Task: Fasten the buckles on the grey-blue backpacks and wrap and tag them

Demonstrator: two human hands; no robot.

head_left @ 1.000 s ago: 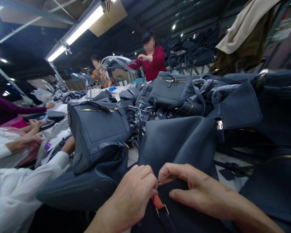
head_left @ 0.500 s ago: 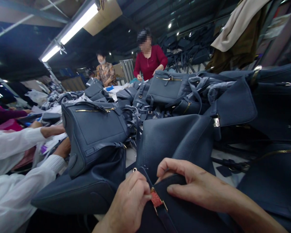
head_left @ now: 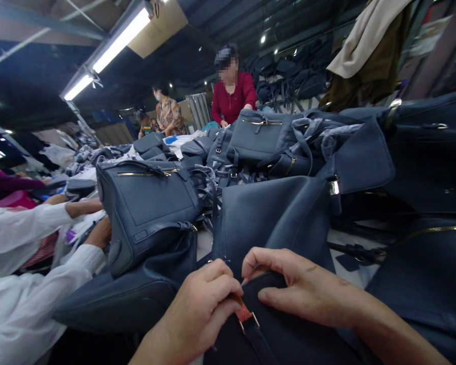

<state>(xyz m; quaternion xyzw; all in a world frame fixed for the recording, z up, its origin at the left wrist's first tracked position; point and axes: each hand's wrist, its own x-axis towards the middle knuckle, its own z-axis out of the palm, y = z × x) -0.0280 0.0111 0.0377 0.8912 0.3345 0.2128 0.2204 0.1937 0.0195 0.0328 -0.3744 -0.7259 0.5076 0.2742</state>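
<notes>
Low in the view lies a dark navy leather bag right in front of me. My left hand is closed in a pinch on a small red tab fixed to a gold ring on the bag's strap. My right hand is curled over the bag's top edge, fingers pressed on the leather just right of the tab. Behind my hands stands another navy bag panel.
Many navy handbags are piled across the long table. A person in white sleeves works close at my left. Two people stand at the far end, one in a red top. Loose straps and a buckle lie at right.
My left hand has shifted slightly up and right, closing more tightly over the red tab. The person in red has lowered their arms to the bags. The view drifted a little.
</notes>
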